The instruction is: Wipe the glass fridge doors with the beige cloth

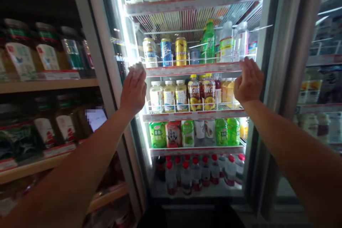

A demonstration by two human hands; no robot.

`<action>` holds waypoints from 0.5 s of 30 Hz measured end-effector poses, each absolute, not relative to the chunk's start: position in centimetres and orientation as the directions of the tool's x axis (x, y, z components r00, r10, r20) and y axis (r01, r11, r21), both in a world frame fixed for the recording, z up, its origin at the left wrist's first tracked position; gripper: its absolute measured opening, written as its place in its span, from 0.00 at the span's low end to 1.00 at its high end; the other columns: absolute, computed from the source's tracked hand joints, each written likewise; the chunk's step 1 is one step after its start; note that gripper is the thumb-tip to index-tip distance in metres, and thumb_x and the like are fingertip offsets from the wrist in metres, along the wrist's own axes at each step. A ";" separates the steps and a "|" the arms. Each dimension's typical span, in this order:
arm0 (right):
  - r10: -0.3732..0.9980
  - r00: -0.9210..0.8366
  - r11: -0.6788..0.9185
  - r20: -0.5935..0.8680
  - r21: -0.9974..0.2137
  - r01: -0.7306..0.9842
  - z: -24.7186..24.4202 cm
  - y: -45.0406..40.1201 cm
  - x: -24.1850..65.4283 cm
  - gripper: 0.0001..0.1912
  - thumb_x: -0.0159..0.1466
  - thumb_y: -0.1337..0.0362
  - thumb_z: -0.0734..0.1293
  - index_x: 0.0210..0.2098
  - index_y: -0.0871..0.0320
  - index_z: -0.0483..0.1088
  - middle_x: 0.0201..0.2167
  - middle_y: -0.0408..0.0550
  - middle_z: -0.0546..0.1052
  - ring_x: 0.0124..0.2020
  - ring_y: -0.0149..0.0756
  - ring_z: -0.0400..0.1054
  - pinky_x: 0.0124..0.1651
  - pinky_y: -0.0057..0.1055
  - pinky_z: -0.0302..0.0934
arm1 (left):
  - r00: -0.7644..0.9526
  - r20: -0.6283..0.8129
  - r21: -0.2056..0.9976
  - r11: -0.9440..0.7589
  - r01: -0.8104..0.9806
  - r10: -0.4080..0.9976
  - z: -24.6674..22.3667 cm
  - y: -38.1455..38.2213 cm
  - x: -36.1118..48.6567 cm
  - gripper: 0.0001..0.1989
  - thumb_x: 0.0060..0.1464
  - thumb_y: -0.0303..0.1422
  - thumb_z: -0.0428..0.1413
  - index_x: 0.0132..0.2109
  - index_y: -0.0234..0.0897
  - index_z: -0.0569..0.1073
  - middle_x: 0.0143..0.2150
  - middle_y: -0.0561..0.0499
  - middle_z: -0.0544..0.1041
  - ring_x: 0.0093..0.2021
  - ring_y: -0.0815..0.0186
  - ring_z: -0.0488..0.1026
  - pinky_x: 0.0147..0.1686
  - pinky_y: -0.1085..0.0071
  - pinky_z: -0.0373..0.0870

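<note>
Front view of a glass-door drinks cooler in a shop. Left hand at about 10 o'clock from frame centre, fingers curled and clenched on a white crumpled wad, probably tissue or cloth, gripped at the fingertips so that it sits foremost, ahead of the knuckles, against or just before the glass; contact not determinable. Right hand at about 3 o'clock, fingers released and spread, nothing grasped, back of the hand toward the camera and palm toward the door; touch on the glass likewise not determinable. Behind the glass, brightly lit wire shelves with price strips along the front edges. Cans and plastic drink bottles ranked behind low wire rails, labels outward for reading through the door, rails apparently there to keep rows from tipping forward. Red-capped bottles at about 6 o'clock on the lowest shelf. At 9 o'clock, wooden shelving with labelled jars, tags along the shelf lip for reading from the aisle.
</note>
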State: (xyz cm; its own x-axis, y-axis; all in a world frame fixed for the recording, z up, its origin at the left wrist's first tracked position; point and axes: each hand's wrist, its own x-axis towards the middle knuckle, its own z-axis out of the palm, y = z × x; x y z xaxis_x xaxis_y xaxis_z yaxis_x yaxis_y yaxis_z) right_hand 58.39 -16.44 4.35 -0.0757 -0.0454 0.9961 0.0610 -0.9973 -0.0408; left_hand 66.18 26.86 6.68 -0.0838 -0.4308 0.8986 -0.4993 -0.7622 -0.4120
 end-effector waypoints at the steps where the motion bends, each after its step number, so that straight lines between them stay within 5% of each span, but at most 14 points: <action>1: -0.052 -0.066 -0.997 0.996 -0.047 0.068 4.4 -16.4 58.4 0.29 0.69 0.66 0.52 0.67 0.64 0.63 0.70 0.55 0.64 0.73 0.47 0.53 0.71 0.52 0.51 | -0.077 0.904 -0.399 -0.764 -0.507 -0.421 6.1 27.2 66.3 0.26 0.71 0.34 0.43 0.73 0.36 0.57 0.74 0.41 0.58 0.76 0.50 0.45 0.73 0.43 0.50; 7: -0.063 -0.065 -0.987 0.996 -0.053 0.149 4.3 -16.4 58.3 0.29 0.71 0.63 0.50 0.69 0.59 0.61 0.71 0.49 0.62 0.72 0.53 0.53 0.72 0.53 0.48 | 0.002 0.762 -0.564 -0.664 -0.491 -0.648 1.3 28.6 66.3 0.29 0.72 0.30 0.45 0.76 0.44 0.49 0.72 0.44 0.62 0.76 0.58 0.47 0.74 0.49 0.53; 11: -0.045 -0.100 -0.994 0.994 -0.034 0.104 4.2 -16.4 58.5 0.29 0.71 0.63 0.51 0.68 0.60 0.62 0.70 0.50 0.63 0.72 0.51 0.55 0.71 0.50 0.50 | -0.014 0.837 -0.485 -0.729 -0.483 -0.548 -0.9 29.3 66.7 0.31 0.72 0.30 0.45 0.76 0.42 0.46 0.74 0.43 0.57 0.76 0.55 0.43 0.74 0.45 0.51; 15: -0.027 -0.117 -0.998 0.993 -0.020 0.059 4.2 -16.5 58.5 0.29 0.69 0.65 0.52 0.65 0.65 0.65 0.68 0.56 0.66 0.72 0.47 0.56 0.71 0.49 0.51 | 0.013 0.815 -0.488 -0.699 -0.523 -0.579 -4.8 29.9 67.4 0.33 0.71 0.30 0.43 0.77 0.48 0.40 0.75 0.52 0.55 0.75 0.53 0.46 0.75 0.46 0.53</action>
State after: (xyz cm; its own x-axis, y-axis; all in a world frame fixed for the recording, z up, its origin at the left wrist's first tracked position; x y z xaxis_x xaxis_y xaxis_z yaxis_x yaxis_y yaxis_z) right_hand 58.45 -16.54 4.24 -0.1173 -0.0268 0.9927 0.0590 -0.9981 -0.0199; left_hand 67.36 29.94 -4.77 0.0129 -0.5789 0.8153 -0.5229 -0.6989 -0.4880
